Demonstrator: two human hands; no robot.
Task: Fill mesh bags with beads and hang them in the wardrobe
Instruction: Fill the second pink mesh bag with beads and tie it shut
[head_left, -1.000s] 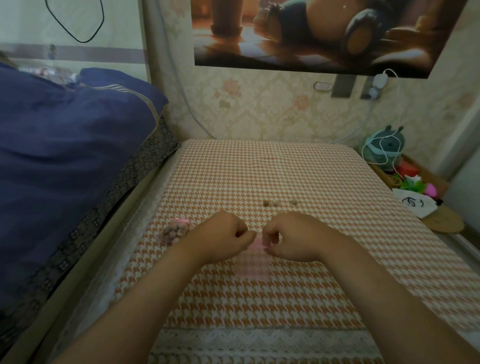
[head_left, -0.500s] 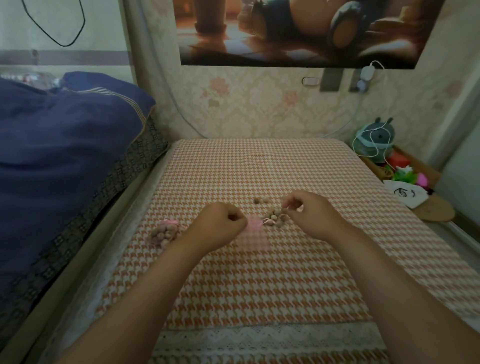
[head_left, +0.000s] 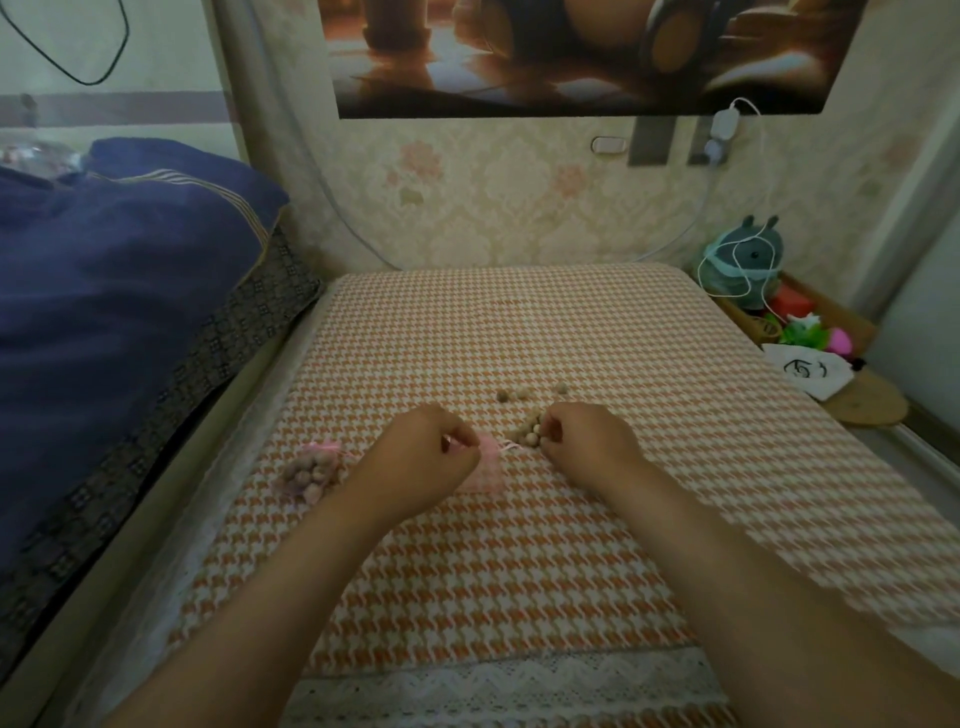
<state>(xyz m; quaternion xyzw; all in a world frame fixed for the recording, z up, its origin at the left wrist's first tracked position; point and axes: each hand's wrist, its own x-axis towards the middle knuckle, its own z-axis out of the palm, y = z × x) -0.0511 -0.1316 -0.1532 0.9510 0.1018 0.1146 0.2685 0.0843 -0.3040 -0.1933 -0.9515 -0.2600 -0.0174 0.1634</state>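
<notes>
Head view: left hand (head_left: 421, 457) closed, grip pinching the mouth of the empty pink mesh bag (head_left: 485, 465) lying flat on the checked surface (head_left: 519, 571), apparently to keep it open and steady for loading. Right hand (head_left: 587, 441) curled over the loose beads (head_left: 527, 428) just beside the bag mouth, fingers bent to gather; cannot tell whether any beads held. Filled bag (head_left: 310, 467) set aside to the left, near the blue bedding (head_left: 114, 291). Wardrobe not seen.
</notes>
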